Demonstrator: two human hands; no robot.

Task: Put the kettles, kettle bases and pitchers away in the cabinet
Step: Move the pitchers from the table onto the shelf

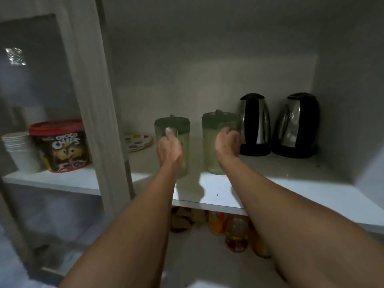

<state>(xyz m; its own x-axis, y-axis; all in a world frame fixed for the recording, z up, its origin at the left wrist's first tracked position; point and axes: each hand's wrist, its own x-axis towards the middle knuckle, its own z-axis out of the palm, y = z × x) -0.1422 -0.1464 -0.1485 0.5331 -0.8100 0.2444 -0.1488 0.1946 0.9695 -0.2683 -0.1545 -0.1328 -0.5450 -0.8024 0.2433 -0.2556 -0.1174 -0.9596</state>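
Two clear pitchers with green lids stand on the white cabinet shelf (270, 190). My left hand (169, 149) is closed around the handle of the left pitcher (185, 142). The right pitcher (209, 146) has its handle in the grip of my right hand (227, 143). Right of them, two steel-and-black kettles stand side by side on black bases: the nearer kettle (254, 121) on its base (254, 150), the farther kettle (297, 121) on its base (293, 152), close to the cabinet's right wall.
An open glass-paned cabinet door (91, 100) stands at the left. Behind it on the shelf are a red-lidded cereal tub (60, 146) and stacked white cups (20, 148). Dotted plates (138, 141) lie behind the left pitcher. Bottles (235, 233) stand on the lower shelf.
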